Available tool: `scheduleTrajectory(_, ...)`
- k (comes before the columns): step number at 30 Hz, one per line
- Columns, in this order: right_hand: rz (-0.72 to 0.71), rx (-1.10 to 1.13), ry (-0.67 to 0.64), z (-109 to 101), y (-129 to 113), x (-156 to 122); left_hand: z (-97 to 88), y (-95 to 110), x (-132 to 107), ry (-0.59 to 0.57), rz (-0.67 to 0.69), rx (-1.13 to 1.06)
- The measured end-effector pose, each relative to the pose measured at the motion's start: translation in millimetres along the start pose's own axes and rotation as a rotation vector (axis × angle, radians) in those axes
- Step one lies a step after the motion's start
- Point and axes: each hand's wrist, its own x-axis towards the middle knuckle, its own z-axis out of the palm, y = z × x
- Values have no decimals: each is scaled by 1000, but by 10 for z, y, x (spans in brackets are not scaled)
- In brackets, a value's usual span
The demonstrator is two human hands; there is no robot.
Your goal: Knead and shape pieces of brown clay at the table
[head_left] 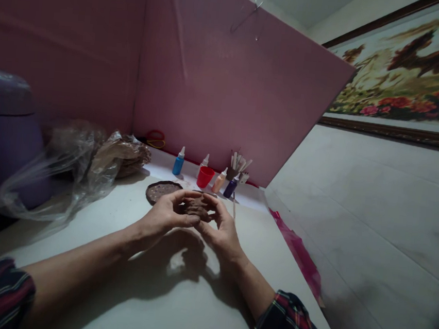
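Note:
A brown lump of clay (199,207) is held above the white table (175,305) between both hands. My left hand (168,212) curls round its left side, thumb and fingers pinched on it. My right hand (221,225) grips its right side the same way. Just behind the hands a flat dark clay disc (159,190) lies on the table. The underside of the lump is hidden by my fingers.
Small paint bottles, blue (179,162), orange (219,181) and purple (231,186), stand by a red cup (205,176) and a holder of sticks (238,164). A crumpled plastic bag with clay (87,165) lies left. Pink partition boards (227,87) wall the back.

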Motion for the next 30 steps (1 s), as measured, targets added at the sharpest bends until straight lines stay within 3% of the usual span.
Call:
scheduleTrajectory(4, 74, 142, -164, -1, 50, 1, -8, 4, 1, -2, 37, -16)
scheduleTrajectory(7, 81, 179, -204, 12, 33, -1, -15, 28, -2, 15, 15, 56)
scheduleTrajectory(12, 46, 86, -151, 24, -9, -8, -9, 65, -11, -32, 6, 166)
scheduleTrajectory(17, -80, -139, -44, 12, -31, -8, -31, 43, 10, -30, 0, 168)
scheduleTrajectory(21, -107, -168, -33, 1, -55, -2, -44, 44, 10, -52, -20, 184)
scheduleTrajectory(25, -61, -76, -54, -8, -34, 4, -35, 60, -14, -45, -17, 199)
scheduleTrajectory(30, 122, 210, -174, -2, 10, -10, -28, 58, -22, -65, -54, 199)
